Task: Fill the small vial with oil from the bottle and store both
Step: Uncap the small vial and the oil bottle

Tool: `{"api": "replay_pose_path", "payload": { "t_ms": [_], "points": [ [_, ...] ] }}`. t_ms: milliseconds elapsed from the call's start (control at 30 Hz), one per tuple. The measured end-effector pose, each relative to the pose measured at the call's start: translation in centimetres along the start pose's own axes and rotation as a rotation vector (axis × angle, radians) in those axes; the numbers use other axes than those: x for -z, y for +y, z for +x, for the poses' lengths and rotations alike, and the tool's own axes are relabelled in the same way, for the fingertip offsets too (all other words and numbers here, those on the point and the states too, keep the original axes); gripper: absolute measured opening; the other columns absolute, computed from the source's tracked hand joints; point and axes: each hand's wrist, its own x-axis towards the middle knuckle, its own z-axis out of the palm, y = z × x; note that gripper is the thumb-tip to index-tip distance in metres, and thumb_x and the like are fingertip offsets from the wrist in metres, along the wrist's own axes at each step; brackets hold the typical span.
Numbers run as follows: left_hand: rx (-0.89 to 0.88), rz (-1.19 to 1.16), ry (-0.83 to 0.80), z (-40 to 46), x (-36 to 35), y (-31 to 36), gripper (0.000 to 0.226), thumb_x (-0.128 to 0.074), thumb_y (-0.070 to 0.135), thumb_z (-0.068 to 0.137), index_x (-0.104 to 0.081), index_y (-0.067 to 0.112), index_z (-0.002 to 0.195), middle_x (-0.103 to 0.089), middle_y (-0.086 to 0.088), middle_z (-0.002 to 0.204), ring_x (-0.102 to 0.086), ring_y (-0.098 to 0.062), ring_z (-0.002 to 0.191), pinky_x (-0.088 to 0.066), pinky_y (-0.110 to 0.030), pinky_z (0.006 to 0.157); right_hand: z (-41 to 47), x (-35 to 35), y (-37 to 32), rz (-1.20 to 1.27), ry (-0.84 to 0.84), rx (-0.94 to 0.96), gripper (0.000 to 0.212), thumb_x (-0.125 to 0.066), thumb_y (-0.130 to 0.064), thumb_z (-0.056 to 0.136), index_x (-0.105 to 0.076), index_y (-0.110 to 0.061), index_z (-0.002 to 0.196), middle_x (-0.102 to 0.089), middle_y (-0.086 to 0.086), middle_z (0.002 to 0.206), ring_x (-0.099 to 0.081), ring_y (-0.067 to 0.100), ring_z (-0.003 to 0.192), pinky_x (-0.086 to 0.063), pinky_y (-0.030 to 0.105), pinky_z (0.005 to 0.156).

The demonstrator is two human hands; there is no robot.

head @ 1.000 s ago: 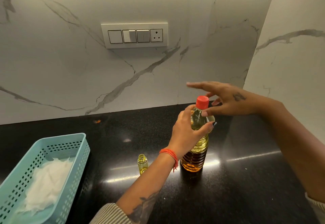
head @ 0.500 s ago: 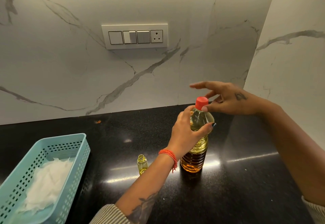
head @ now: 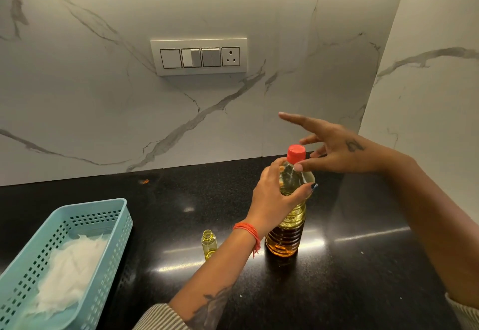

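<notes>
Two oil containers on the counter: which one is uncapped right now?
The small clear glass vial, standing left of the left forearm: its mouth is open with no cap. The large plastic oil bottle, gripped by the left hand, still wears its red cap.

White marble wall (head: pixel 103 112) with grey veins runs behind a glossy black countertop (head: pixel 363 265) catching streaks of light; a white switch panel (head: pixel 198 56) with one socket sits on it, and a side wall (head: pixel 427 91) meets it at right
</notes>
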Motion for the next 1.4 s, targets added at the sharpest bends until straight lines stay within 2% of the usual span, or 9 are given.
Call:
{"api": "replay_pose_path", "payload": {
  "t_ms": [133,267,333,400,533,800,1000,1167,1400],
  "points": [
    [-0.001,-0.002,0.004,0.0,0.0,-0.1,0.061,-0.066,0.047,0.078,-0.036,0.033,0.130,-0.046,0.002,0.123,-0.049,-0.011,0.110,-0.046,-0.030,0.092,0.4,-1.0,0.3,-0.268,0.201,-0.009,0.074,-0.055,-0.060,0.070,-0.042,-0.023,0.132,-0.055,0.002,0.119,-0.059,0.008,0.087,-0.047,0.014,0.067],
    [0.000,-0.006,0.005,0.1,0.0,-0.1,0.061,-0.066,0.046,0.078,-0.037,0.033,0.130,-0.046,0.003,0.121,-0.049,-0.011,0.109,-0.047,-0.029,0.091,0.7,-1.6,0.5,-0.322,0.219,0.088,0.030,-0.064,-0.036,0.082,-0.063,-0.017,0.105,-0.061,-0.003,0.093,-0.058,0.007,0.079,-0.049,0.016,0.065],
    [0.000,-0.005,0.006,0.1,0.0,-0.1,0.061,-0.066,0.047,0.078,-0.036,0.033,0.129,-0.046,0.003,0.121,-0.050,-0.011,0.108,-0.048,-0.033,0.092,0.6,-1.2,0.6,-0.207,0.145,0.111,0.027,-0.067,-0.025,0.082,-0.062,-0.027,0.109,-0.059,-0.012,0.097,-0.060,0.006,0.085,-0.054,0.017,0.069],
    [0.001,-0.009,0.001,0.0,0.0,-0.2,0.061,-0.066,0.047,0.078,-0.036,0.034,0.129,-0.046,0.003,0.121,-0.050,-0.012,0.109,-0.049,-0.035,0.093,0.3,-0.7,0.2,-0.080,0.069,0.089,0.048,-0.069,-0.027,0.080,-0.050,-0.035,0.123,-0.052,-0.017,0.114,-0.058,0.002,0.095,-0.054,0.013,0.071],
    [0.002,-0.009,-0.003,0.1,-0.1,-0.2,0.057,-0.065,0.047,0.078,-0.037,0.035,0.126,-0.046,0.002,0.123,-0.050,-0.013,0.110,-0.049,-0.038,0.094,0.3,-1.3,0.2,-0.216,0.143,-0.011,0.072,-0.059,-0.055,0.071,-0.041,-0.025,0.134,-0.052,0.000,0.127,-0.058,0.011,0.096,-0.052,0.021,0.074],
    [0.003,-0.017,-0.004,0.0,0.1,0.0,0.061,-0.066,0.045,0.078,-0.035,0.035,0.130,-0.046,0.003,0.122,-0.050,-0.012,0.110,-0.048,-0.035,0.094,0.7,-1.5,0.3,-0.328,0.160,0.089,0.031,-0.063,-0.032,0.084,-0.064,-0.015,0.110,-0.065,0.000,0.098,-0.058,0.008,0.079,-0.049,0.020,0.068],
    [0.013,0.007,-0.006,0.2,0.1,0.2,0.065,-0.065,0.048,0.078,-0.034,0.033,0.132,-0.044,0.002,0.125,-0.047,-0.012,0.112,-0.045,-0.034,0.096,0.1,0.4,-0.8,-0.213,0.222,0.065,0.031,-0.067,-0.025,0.081,-0.064,-0.018,0.111,-0.062,-0.010,0.097,-0.058,-0.003,0.083,-0.052,0.013,0.070],
    [0.020,0.006,-0.007,0.2,0.2,0.1,0.072,-0.067,0.049,0.075,-0.031,0.032,0.136,-0.042,0.001,0.131,-0.044,-0.012,0.117,-0.042,-0.033,0.099,-1.9,0.8,-0.2,-0.137,0.417,-0.008,0.031,-0.067,-0.018,0.081,-0.064,-0.016,0.112,-0.062,-0.006,0.100,-0.058,0.006,0.088,-0.051,0.013,0.070],
    [0.040,-0.006,-0.023,0.0,0.2,-0.1,0.083,-0.068,0.055,0.071,-0.027,0.029,0.139,-0.039,0.000,0.137,-0.044,-0.016,0.122,-0.043,-0.041,0.102,-5.9,-5.8,6.0,0.019,0.480,-0.298,0.031,-0.069,-0.014,0.080,-0.063,-0.022,0.110,-0.061,-0.008,0.098,-0.057,0.010,0.092,-0.042,0.013,0.071]
  ]
}}
